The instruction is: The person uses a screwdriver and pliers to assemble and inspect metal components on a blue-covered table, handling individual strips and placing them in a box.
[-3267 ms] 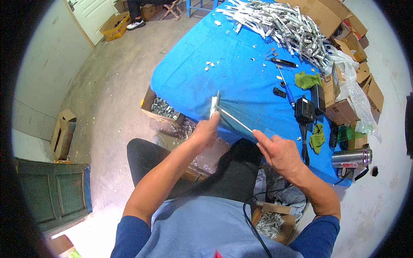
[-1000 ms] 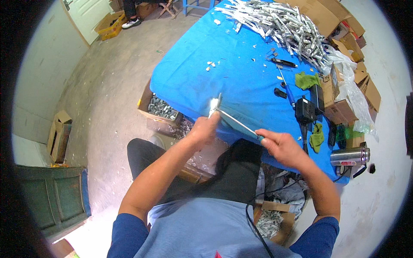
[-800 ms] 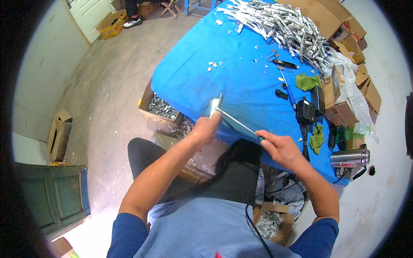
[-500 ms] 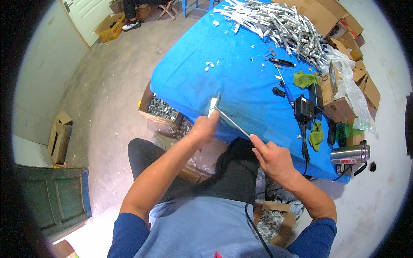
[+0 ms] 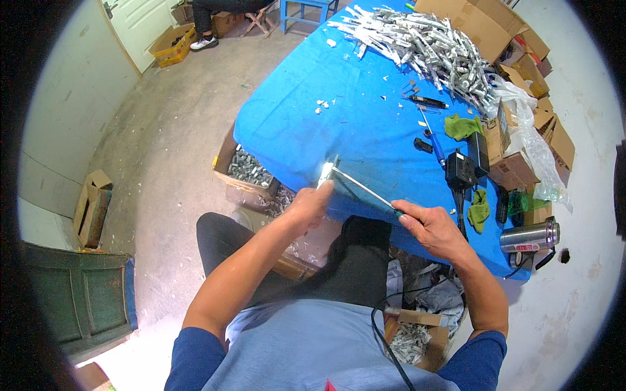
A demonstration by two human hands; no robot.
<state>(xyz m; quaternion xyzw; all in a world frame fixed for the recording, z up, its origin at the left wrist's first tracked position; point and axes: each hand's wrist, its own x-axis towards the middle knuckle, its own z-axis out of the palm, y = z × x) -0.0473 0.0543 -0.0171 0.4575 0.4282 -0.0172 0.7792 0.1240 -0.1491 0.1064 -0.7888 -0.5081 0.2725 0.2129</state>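
At the near edge of the blue-covered table point(image 5: 287, 124), my left hand point(image 5: 310, 207) is closed around a small, bright white-and-silver strip-like piece point(image 5: 326, 172). Its far end sticks out past my fingers; the rest is hidden in the grip. My right hand point(image 5: 432, 229) grips the dark handle of a thin tool with a straight metal shaft point(image 5: 365, 188), perhaps a screwdriver. The shaft slants left and away from me, and its tip meets the far end of the piece. White crumbs point(image 5: 321, 105) lie farther up the cloth.
A heap of silvery-white strips point(image 5: 430, 49) covers the table's far end. Toward the right lie a blue-handled screwdriver point(image 5: 437, 151), black adapter point(image 5: 460, 171), green cloths point(image 5: 462, 126) and steel flask point(image 5: 530, 235). Below the left edge stands a carton point(image 5: 225, 174) of grey pieces.
My right hand has shifted slightly right and away from me, with the tool's shaft still at the piece. My left hand keeps its hold. The whole view has moved a little.
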